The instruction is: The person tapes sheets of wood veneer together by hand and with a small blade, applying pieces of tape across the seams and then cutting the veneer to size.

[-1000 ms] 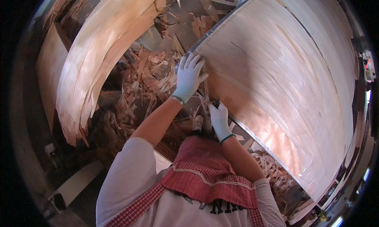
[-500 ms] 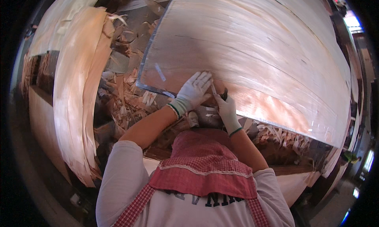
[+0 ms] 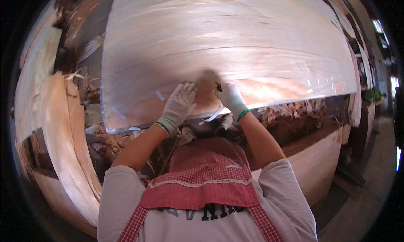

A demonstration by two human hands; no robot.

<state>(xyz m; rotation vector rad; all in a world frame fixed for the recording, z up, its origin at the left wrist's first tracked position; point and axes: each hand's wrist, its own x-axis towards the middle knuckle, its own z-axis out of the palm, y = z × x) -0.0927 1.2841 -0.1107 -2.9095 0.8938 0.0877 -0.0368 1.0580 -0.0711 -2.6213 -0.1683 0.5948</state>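
Note:
A large stack of thin wood veneer sheets (image 3: 235, 35) lies in front of me, its near edge close to my body. My left hand (image 3: 179, 103), in a white glove with a green cuff, rests with outstretched fingers on the top sheet near that edge. My right hand (image 3: 232, 98), gloved alike, is closed around a small dark tool (image 3: 218, 87); its kind is mostly hidden by the fingers. Below the right hand, a thin pale curled strip (image 3: 216, 114) hangs at the sheet's edge. Short pale strips (image 3: 160, 95) sit on the surface left of my left hand.
Long veneer pieces (image 3: 63, 136) are draped at the left. Wood scraps (image 3: 294, 111) litter the ground beneath the stack's near edge, by my shoes (image 3: 188, 133). A pale wooden panel (image 3: 311, 166) stands at the lower right. Farther right runs an aisle floor (image 3: 374, 157).
My view has shifted to the right, so the stack sits farther left. My hands have moved apart along the near edge. The curled strip now hangs below my right hand.

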